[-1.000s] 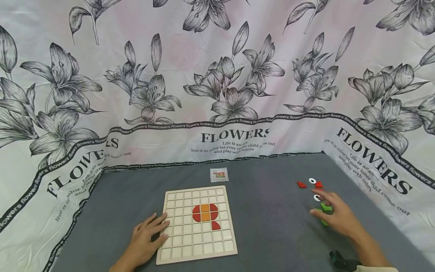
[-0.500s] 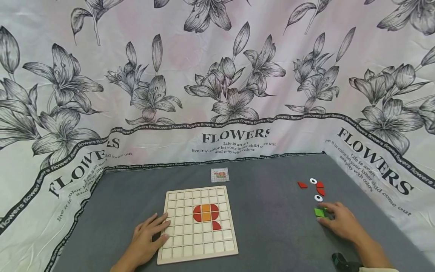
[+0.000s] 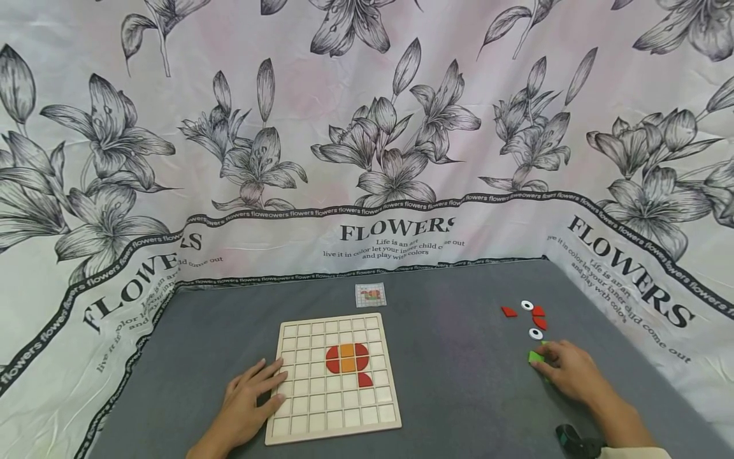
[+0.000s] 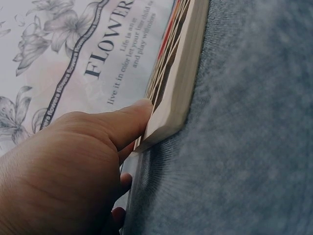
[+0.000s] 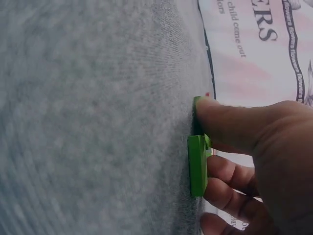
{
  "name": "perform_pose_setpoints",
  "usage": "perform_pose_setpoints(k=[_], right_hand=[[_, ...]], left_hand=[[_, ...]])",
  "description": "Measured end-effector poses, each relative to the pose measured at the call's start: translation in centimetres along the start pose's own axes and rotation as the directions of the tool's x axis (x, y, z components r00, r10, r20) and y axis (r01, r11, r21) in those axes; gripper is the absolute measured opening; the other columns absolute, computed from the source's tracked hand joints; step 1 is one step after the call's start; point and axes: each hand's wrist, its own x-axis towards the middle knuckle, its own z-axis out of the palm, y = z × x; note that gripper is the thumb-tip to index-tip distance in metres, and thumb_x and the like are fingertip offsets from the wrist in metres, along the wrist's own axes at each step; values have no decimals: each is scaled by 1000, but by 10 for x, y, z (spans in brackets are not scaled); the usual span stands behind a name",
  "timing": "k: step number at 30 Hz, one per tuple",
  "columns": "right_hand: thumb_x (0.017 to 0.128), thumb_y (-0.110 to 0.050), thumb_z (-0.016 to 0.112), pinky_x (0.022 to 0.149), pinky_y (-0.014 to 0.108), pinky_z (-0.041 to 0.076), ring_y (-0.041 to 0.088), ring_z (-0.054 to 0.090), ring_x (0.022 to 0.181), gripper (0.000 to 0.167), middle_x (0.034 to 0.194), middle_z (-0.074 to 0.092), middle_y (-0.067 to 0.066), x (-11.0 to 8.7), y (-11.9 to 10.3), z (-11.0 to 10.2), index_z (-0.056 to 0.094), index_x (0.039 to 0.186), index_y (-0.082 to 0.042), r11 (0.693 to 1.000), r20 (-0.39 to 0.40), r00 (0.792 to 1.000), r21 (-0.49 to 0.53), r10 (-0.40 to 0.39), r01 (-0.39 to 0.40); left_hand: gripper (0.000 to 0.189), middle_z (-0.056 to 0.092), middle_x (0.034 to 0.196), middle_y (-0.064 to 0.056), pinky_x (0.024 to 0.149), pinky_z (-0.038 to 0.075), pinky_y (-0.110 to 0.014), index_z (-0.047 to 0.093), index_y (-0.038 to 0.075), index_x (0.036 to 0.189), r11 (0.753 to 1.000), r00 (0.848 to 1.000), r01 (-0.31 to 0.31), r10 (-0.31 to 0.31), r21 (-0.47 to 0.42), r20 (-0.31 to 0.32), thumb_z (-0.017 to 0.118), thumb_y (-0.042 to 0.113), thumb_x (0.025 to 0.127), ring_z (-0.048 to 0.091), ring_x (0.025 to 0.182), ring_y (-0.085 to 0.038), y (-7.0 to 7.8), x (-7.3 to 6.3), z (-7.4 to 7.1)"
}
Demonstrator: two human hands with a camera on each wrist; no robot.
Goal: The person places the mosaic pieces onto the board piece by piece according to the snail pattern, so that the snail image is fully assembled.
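Note:
My left hand (image 3: 246,403) rests with spread fingers on the left edge of a wooden grid board (image 3: 306,405); in the left wrist view the thumb (image 4: 128,120) lies against the board's corner. Orange tiles (image 3: 348,357) in the grid have rounded red tiles (image 3: 332,360) on both sides, and a red quarter-round tile (image 3: 365,380) sits just below. Off to the right, my right hand (image 3: 576,373) pinches a green tile (image 3: 535,357) low over the table. In the right wrist view, the thumb is on one green tile (image 5: 197,105), with another green block (image 5: 197,166) beside the fingers.
Beyond the right hand lie red tiles (image 3: 509,312) and two white rings (image 3: 527,306) with dark centres. A small picture card (image 3: 370,295) is behind the board on the grey tabletop (image 3: 453,357). Flower-printed cloth (image 3: 395,242) encloses the back and sides.
The right hand has come down and back from near the white rings to the green tiles, its fingers closing on one. The left hand stays on the board.

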Motion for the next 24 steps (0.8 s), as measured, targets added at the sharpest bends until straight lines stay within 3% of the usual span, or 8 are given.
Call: perform_pose_setpoints(k=[6, 12, 14, 16, 19, 24], right_hand=[[76, -18, 82, 62, 42, 46, 19, 57, 70, 24, 81, 57, 0, 3, -1, -2, 72, 93, -4, 1000, 26, 1000, 9, -11, 11], [76, -11, 81, 61, 41, 45, 18, 56, 69, 18, 81, 58, 0, 5, -3, -1, 71, 90, -4, 998, -42, 997, -6, -57, 57], [75, -9, 81, 59, 39, 44, 16, 55, 68, 18, 81, 59, 0, 4, -7, -2, 71, 90, -5, 997, -100, 992, -7, -80, 80], [73, -8, 82, 57, 36, 43, 13, 54, 67, 20, 81, 60, -1, 4, -13, -5, 72, 91, -6, 994, -166, 980, -4, -110, 111], [68, -7, 86, 54, 33, 46, 9, 57, 68, 27, 84, 63, -3, 1, -28, -11, 74, 92, -10, 983, -270, 946, -8, -181, 186], [65, -3, 86, 59, 22, 51, 9, 61, 72, 34, 91, 64, -7, -4, -64, -27, 74, 96, -12, 959, -344, 904, 28, -255, 282]], left_hand=[[45, 43, 148, -3, 102, 11, -65, 62, 12, 133, 1000, 1000, -2, 2, 3, -9, 69, 27, 91, 26, 138, -37, -2, 1, -1], [46, 42, 148, -2, 102, 11, -64, 61, 12, 134, 1000, 1000, -13, 13, -1, -6, 67, 31, 92, 26, 139, -37, -3, 2, -2], [46, 42, 148, -2, 102, 11, -64, 61, 12, 134, 1000, 1000, -16, 16, -4, -5, 66, 32, 93, 26, 139, -37, -3, 2, -1], [46, 42, 148, -2, 102, 11, -64, 62, 12, 133, 1000, 1000, -17, 17, -6, -5, 66, 32, 93, 26, 139, -37, -3, 2, -1], [45, 43, 147, -2, 101, 12, -65, 63, 12, 132, 1000, 1000, -15, 15, -8, -3, 67, 32, 92, 27, 138, -37, -3, 1, 0], [44, 43, 147, -2, 102, 13, -64, 63, 13, 132, 1000, 1000, -15, 15, 1, -4, 67, 32, 92, 28, 138, -36, -5, 1, 1]])
